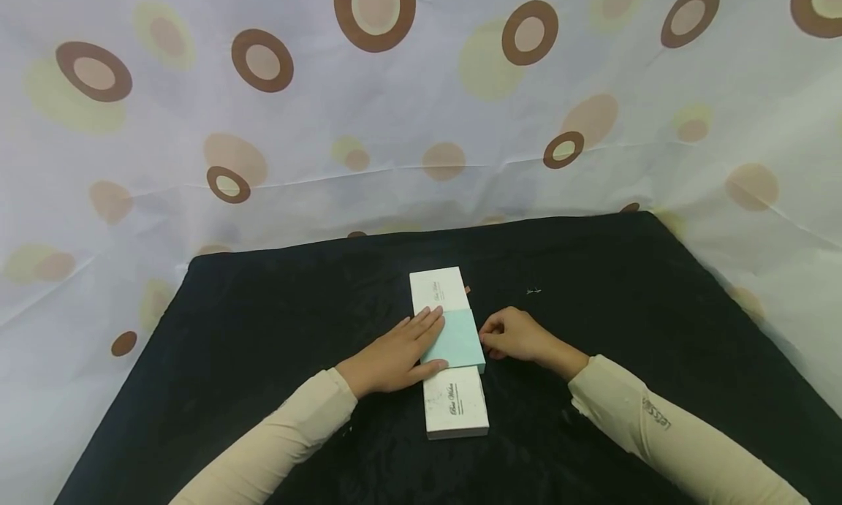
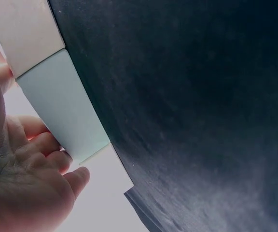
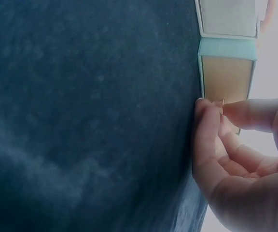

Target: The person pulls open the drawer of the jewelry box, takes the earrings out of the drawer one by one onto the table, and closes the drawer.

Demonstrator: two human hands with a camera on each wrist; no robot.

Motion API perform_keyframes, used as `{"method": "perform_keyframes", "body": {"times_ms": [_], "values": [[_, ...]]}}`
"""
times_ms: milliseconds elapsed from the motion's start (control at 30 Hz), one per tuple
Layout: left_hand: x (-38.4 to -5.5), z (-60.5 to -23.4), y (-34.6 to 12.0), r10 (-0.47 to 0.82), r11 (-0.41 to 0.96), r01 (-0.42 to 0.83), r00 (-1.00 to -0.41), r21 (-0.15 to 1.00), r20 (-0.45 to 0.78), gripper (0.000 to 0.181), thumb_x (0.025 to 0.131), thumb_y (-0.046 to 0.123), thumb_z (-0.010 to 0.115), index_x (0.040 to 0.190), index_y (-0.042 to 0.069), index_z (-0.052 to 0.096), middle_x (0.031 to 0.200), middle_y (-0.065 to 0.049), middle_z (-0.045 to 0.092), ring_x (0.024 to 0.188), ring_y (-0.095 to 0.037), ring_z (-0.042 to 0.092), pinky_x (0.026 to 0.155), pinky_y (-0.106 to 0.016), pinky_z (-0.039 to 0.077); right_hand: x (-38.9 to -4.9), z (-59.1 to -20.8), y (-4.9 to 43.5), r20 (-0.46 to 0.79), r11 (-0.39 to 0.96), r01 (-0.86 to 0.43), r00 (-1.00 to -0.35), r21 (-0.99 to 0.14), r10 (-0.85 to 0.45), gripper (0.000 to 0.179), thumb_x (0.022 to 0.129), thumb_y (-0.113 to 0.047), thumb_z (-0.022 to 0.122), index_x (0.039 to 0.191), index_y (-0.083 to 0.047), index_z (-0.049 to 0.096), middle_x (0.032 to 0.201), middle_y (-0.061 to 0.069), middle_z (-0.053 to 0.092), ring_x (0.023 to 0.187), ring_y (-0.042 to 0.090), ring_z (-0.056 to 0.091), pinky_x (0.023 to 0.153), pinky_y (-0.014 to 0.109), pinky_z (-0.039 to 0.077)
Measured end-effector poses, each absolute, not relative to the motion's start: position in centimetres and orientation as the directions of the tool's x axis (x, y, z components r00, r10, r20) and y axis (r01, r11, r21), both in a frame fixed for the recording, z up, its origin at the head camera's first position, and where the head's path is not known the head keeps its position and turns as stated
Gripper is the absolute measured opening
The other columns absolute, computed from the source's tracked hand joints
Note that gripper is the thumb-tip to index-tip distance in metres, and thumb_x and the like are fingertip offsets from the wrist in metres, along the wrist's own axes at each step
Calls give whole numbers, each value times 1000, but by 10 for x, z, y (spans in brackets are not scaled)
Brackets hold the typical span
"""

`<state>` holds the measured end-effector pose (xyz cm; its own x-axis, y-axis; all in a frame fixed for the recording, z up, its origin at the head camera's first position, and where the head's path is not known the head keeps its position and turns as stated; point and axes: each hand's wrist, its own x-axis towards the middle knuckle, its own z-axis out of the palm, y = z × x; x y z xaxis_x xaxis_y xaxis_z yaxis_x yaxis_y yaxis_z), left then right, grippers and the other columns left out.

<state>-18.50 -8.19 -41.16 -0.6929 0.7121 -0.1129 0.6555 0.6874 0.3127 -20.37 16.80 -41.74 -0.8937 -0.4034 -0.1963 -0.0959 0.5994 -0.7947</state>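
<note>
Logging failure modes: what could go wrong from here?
The right hand pinches what looks like a small tab, so its grip might slip. The left hand lies over one side of the pale blue box; a tug could twist it against the white boxes flanking it.

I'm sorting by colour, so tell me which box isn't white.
The middle box: it is pale turquoise, while the far box and near box are white.

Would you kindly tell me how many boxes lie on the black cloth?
3, in a row: the far white box, the mint box in the middle, and the near white box.
</note>
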Motion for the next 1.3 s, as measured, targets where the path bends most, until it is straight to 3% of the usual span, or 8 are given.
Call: {"method": "perform_keyframes", "body": {"times_ms": [600,1300], "values": [[-186,-415,-81,710,686,652,-696,323,-103,73,100,50,40,153,6,17,161,-5,8,148,-20,6,119,-42,14,-204,-422,171,-188,598,-89,-903,-797,-386,15,92,-4,58,84,3,69,71,7,66,63,16,67,59,29,57],[-184,-413,-82,718,677,661,-690,323,-92,73,100,49,41,153,5,17,161,-6,8,148,-21,6,118,-42,14,-201,-421,198,-184,624,-92,-913,-776,-363,15,93,-3,57,86,4,68,73,7,66,63,16,66,58,30,56]]}}
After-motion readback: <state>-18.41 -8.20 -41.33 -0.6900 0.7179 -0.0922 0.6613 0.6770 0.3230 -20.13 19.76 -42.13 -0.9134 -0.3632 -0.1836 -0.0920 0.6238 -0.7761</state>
